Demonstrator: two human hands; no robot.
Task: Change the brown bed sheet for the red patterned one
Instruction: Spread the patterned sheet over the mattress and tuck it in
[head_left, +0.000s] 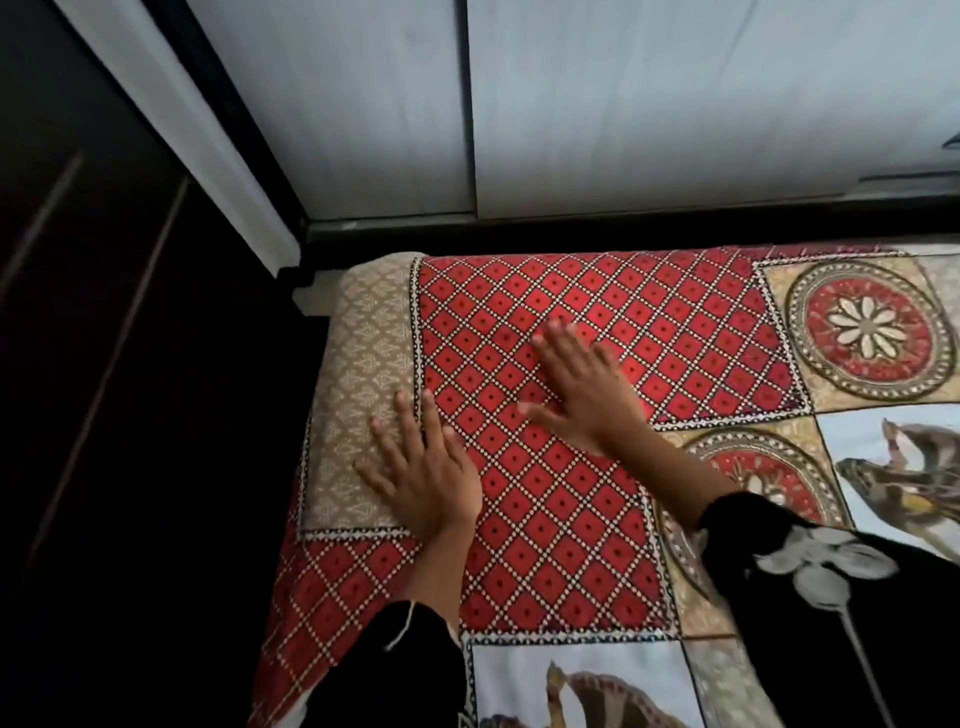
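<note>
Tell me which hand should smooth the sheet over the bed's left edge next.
Probably left: the left hand lies flat on the beige panel of the sheet beside that edge, while the right hand rests further in on the red squares.

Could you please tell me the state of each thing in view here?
Red patterned sheet, spread flat over the bed corner.
Left hand, open, fingers straight, flat on the sheet.
Right hand, open, fingers spread, flat on the sheet.

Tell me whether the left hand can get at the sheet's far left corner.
Probably yes: the left hand lies flat on the red patterned sheet, fingers on its beige panel, and nothing lies between it and the corner.
</note>
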